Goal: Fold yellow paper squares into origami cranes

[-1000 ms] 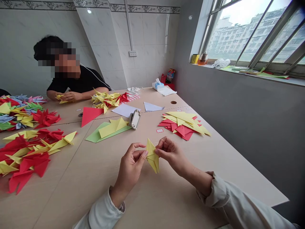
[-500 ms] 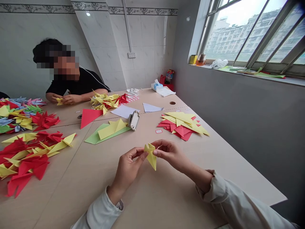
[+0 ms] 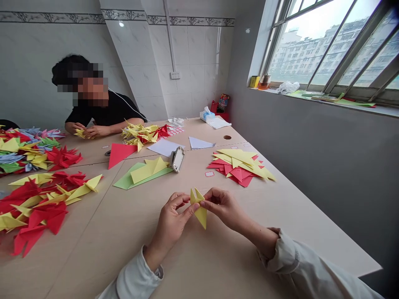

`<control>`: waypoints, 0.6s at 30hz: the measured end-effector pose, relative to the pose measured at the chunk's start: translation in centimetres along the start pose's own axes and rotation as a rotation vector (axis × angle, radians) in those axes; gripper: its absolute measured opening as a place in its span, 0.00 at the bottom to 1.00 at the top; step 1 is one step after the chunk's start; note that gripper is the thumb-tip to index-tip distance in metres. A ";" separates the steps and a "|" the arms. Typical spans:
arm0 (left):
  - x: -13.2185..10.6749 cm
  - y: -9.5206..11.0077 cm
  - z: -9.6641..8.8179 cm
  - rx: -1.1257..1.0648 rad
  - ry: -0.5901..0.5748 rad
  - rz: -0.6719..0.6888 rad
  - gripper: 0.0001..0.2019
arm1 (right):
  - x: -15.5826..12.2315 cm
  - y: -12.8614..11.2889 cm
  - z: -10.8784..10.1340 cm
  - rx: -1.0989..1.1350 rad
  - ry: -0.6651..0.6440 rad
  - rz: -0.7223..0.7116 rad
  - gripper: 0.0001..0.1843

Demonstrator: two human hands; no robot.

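Observation:
Between my two hands, above the table, is a folded yellow origami paper (image 3: 201,215) with two points sticking up and one long point hanging down. My left hand (image 3: 173,220) pinches its left edge with thumb and fingers. On the other side, my right hand (image 3: 226,209) grips the right edge, thumb in front and fingers behind. Both thumbs meet near the paper's middle and cover part of the folds. Beyond my right hand lies a pile of folded yellow and red paper (image 3: 241,164).
Finished-looking red and yellow paper cranes (image 3: 46,207) heap at the left. Ahead lie yellow and green sheets (image 3: 141,173), a small silvery stand (image 3: 177,159) and a red triangle (image 3: 121,154). Across the table a person (image 3: 102,112) folds yellow paper beside another crane heap (image 3: 141,133).
The two upper points of the yellow paper now stand taller and further apart, and my thumbs have come closer together. The whole view has shifted slightly.

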State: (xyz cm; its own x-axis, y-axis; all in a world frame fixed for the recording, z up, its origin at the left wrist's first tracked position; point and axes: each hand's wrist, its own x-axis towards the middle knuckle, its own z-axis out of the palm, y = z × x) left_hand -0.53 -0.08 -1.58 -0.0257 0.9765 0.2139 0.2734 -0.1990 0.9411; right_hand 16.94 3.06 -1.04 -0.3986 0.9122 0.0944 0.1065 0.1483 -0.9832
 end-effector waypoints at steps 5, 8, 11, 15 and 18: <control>-0.1 0.3 0.1 -0.027 -0.055 -0.023 0.09 | -0.2 -0.6 -0.1 -0.072 -0.007 -0.099 0.14; -0.2 0.8 0.3 -0.014 -0.134 -0.016 0.09 | -0.3 -0.8 -0.1 -0.013 -0.025 -0.142 0.14; -0.4 1.1 0.6 -0.011 -0.146 -0.023 0.09 | -0.3 -0.4 0.1 0.018 0.012 -0.119 0.15; -0.8 0.8 1.2 -0.071 -0.161 -0.102 0.12 | -0.5 -0.1 0.7 0.017 0.073 -0.095 0.15; -1.0 0.6 1.5 -0.132 -0.175 -0.167 0.13 | -0.6 -0.2 1.1 0.047 0.091 -0.074 0.15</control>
State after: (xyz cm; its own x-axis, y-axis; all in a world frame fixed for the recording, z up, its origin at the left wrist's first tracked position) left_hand 1.06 -1.09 -1.67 0.1101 0.9938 0.0148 0.1515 -0.0315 0.9880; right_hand 16.19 2.05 -1.10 -0.3196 0.9306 0.1783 0.0366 0.2002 -0.9791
